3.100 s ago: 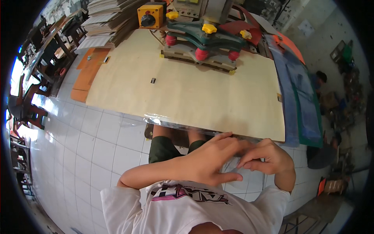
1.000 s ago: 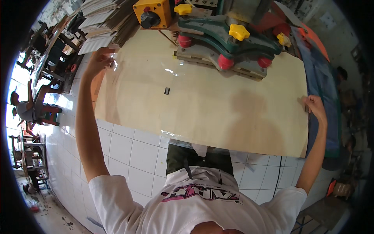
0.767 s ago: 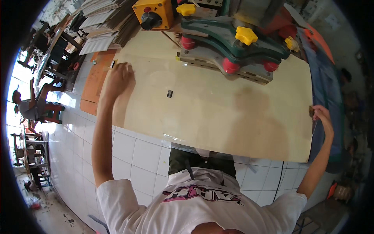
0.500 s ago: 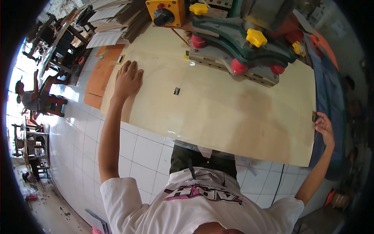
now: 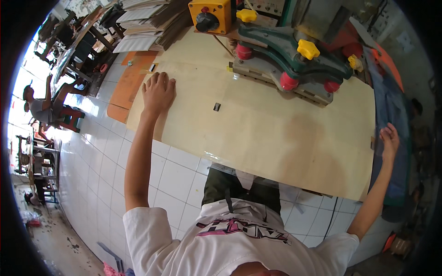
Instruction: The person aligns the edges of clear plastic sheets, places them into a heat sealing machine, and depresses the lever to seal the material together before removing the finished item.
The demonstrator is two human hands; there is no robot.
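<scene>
A large cream board (image 5: 262, 138) lies in front of me, a small dark rectangular piece (image 5: 217, 106) near its middle. My left hand (image 5: 159, 92) rests flat on the board's far left part, fingers stretched out, nothing in it. My right hand (image 5: 389, 141) hangs over a blue cloth (image 5: 391, 179) just past the board's right edge. Its fingers are loosely bent and apart, with nothing visible in them. Nearest to it, a small brown-black piece (image 5: 372, 142) sits at the board's right edge. Another small black-and-white piece (image 5: 152, 67) is near the left fingertips.
A green press machine (image 5: 294, 50) with yellow star knobs and red knobs stands over the board's far side. Beside it are a yellow control box (image 5: 209, 17) and a stack of flat sheets (image 5: 147, 23). At far left a person (image 5: 41, 108) sits on a stool.
My right hand has left the small piece at the board's right edge and moved slightly farther out and away from me. My left hand stays flat on the board. The whole view has shifted a little.
</scene>
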